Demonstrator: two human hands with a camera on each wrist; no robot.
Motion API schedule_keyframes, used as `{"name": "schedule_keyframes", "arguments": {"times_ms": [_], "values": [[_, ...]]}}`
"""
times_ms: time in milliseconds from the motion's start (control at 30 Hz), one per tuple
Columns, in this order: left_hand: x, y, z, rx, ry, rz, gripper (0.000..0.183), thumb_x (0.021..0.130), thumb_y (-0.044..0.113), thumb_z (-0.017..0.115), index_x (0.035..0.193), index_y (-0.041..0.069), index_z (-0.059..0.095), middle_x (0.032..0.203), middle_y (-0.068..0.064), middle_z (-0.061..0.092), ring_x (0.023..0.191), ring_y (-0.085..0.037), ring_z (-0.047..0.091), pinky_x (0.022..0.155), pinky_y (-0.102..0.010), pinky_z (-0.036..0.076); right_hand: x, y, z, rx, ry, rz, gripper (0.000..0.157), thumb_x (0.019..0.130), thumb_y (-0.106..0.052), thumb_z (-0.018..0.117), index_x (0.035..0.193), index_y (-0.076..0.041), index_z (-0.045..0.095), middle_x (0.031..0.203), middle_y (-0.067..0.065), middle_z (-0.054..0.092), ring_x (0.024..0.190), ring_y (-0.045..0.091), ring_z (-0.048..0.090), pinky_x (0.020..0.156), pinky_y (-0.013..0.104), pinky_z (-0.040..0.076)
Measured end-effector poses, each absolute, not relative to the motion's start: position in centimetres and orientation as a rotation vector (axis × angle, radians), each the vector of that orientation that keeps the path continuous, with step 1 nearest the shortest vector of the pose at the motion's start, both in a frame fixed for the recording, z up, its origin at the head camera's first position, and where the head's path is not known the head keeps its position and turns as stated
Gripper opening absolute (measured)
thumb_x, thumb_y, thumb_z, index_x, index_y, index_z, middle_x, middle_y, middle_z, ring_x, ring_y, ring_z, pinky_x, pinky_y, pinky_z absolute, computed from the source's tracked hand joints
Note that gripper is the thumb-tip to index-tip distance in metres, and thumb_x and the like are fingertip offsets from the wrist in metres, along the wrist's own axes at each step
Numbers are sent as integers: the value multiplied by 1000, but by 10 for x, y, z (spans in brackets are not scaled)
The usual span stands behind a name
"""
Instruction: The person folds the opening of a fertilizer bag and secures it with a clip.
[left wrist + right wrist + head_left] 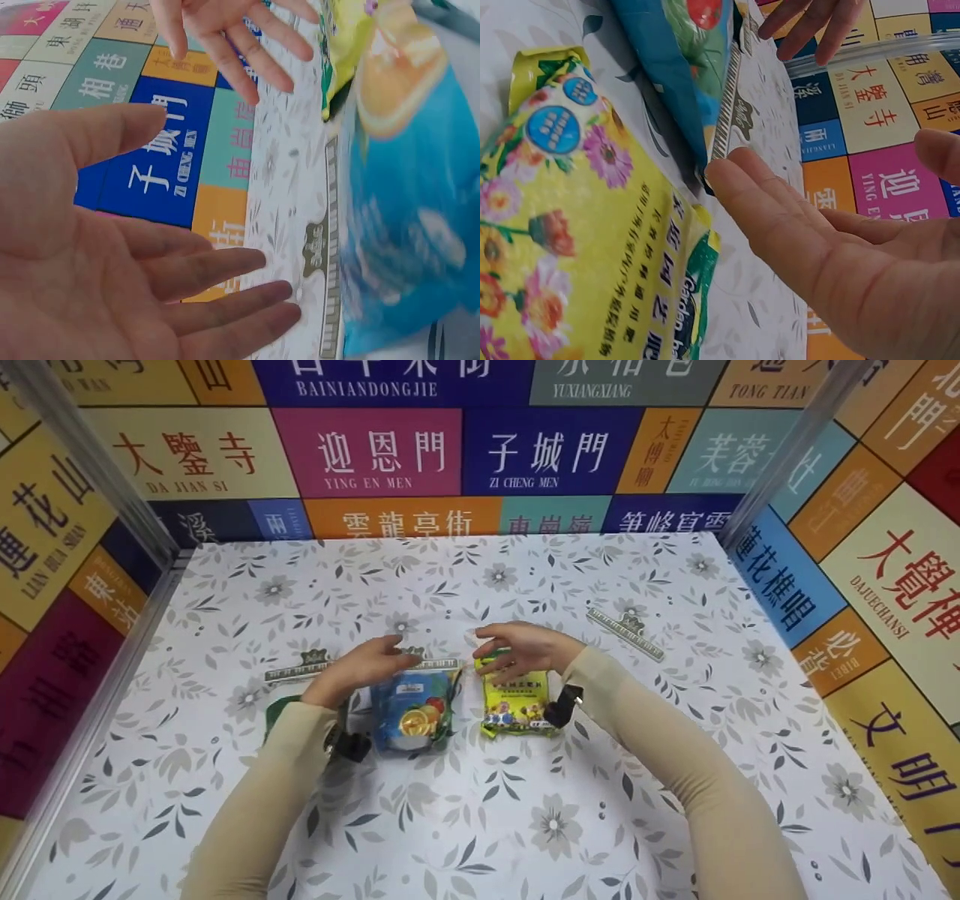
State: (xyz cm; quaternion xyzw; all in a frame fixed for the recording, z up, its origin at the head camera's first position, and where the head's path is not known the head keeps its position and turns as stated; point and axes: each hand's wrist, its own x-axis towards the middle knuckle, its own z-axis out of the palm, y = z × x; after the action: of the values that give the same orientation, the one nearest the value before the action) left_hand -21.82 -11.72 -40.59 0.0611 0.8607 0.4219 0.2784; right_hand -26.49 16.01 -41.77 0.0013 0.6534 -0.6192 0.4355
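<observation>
My left hand [371,664] hovers above the top edge of a blue bag [409,709] printed with fruit, its fingers spread and holding nothing. Over the upper part of a yellow bag [517,709] with printed flowers is my right hand [529,651], also with loose, apart fingers and an unfilled palm. The two palms face each other across a gap; the left wrist view shows the left hand's palm [82,247] large. A green bag [281,712] is mostly hidden behind the left sleeve. In the right wrist view, the yellow bag [577,217] lies beside the right hand [840,255].
Ruler-like strips with ornate crests lie behind the green bag [296,670], behind the blue bag [442,664] and at the right [626,634]. The flower-patterned tabletop [480,825] is bounded by walls of coloured sign panels [367,450]. Clear upright rails [795,442] stand at the corners.
</observation>
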Motion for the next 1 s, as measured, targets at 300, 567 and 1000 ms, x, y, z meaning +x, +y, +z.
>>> {"name": "schedule_keyframes", "arguments": {"times_ms": [300,567,1000], "values": [[-222,-96,-406,181,2319,1266,74,101,35,55,156,0,21,153,-25,36,137,-37,41,109,-50,37,-270,180,-412,-70,1729,-1524,63,106,-34,45,157,-6,21,148,22,41,132,42,47,102,53,44],[-227,-73,-412,163,2252,1409,74,100,32,58,156,0,22,152,-23,37,135,-36,43,106,-46,41,-275,202,-413,-10,1771,-1584,61,106,-32,46,156,-6,25,149,23,38,134,47,41,104,57,41],[-236,-37,-432,65,2114,1500,77,98,32,59,157,3,21,160,-18,26,143,-33,32,114,-43,32,-285,237,-435,201,1840,-1609,60,106,-30,45,156,-6,23,152,23,32,137,44,37,108,57,36]]}}
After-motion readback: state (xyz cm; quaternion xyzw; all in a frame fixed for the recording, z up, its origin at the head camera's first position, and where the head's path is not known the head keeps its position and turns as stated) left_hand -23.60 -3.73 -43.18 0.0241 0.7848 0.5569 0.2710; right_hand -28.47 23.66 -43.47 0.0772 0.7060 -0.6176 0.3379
